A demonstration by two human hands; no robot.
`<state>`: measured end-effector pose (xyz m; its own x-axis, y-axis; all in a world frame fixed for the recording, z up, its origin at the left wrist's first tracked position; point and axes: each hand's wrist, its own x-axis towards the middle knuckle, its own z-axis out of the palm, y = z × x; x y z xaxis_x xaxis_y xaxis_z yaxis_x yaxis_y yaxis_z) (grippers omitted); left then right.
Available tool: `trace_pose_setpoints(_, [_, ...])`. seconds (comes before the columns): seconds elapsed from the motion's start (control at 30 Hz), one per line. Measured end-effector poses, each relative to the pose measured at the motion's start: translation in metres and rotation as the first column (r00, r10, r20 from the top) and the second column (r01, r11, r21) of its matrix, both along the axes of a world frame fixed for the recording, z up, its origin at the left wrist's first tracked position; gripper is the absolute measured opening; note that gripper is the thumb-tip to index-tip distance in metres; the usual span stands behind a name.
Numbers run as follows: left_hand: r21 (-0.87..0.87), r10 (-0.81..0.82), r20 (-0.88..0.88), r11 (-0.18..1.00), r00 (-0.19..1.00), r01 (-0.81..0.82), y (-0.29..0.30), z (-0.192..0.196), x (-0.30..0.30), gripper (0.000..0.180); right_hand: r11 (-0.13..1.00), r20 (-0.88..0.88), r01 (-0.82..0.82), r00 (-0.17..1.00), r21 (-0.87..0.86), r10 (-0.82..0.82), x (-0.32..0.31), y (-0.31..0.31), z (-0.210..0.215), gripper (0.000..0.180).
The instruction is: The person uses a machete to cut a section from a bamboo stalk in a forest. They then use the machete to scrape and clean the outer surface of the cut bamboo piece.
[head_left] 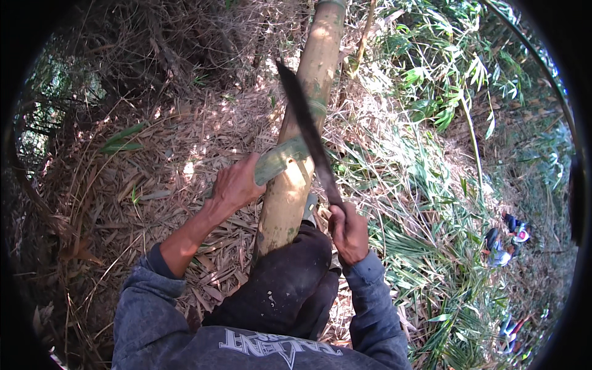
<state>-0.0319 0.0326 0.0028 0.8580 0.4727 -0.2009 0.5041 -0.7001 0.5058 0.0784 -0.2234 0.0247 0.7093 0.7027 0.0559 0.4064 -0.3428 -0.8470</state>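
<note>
A thick yellowish bamboo pole (315, 65) runs from the far top down to my dark-trousered knee (290, 265). My left hand (237, 180) is closed on the end of a curved green bamboo piece (274, 163), which lies across the pole. My right hand (349, 233) grips a machete (302, 111) by its handle, right of the pole. The long dark blade slants up and left, passing over the far end of the green piece and over the pole. Whether the blade touches either, I cannot tell. The fingertips of my left hand are hidden.
Dry bamboo leaves (166, 185) litter the ground on the left. Cut green leafy branches (413, 246) are heaped on the right, with a thin upright stem (473, 142) beyond. Tangled dry twigs (203, 37) fill the far left. Several people (502, 246) are at the far right.
</note>
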Motion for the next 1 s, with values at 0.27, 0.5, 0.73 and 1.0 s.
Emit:
trace_pose_setpoints(0.27, [-0.003,-0.029,-0.004,1.000,1.000,0.029,-0.002,0.002,0.001,0.052,0.986,0.070,-0.047,0.996,-0.158,0.059,0.010,-0.005,-0.047,0.019])
trace_pose_setpoints(0.5, [-0.367,-0.102,0.050,0.923,0.993,0.114,0.023,-0.009,-0.008,0.064,0.989,-0.113,-0.073,0.992,-0.125,0.059,0.013,-0.004,-0.043,0.019])
trace_pose_setpoints(0.73, [-0.047,0.032,-0.048,0.998,0.998,-0.035,0.000,-0.002,-0.004,0.063,0.975,0.328,0.021,0.943,-0.222,0.054,-0.010,-0.026,-0.045,0.014])
trace_pose_setpoints(1.0, [-0.175,0.002,-0.027,0.985,1.000,-0.006,0.008,0.009,-0.001,0.058,0.999,-0.008,0.007,1.000,-0.035,-0.008,-0.002,-0.008,-0.028,0.012])
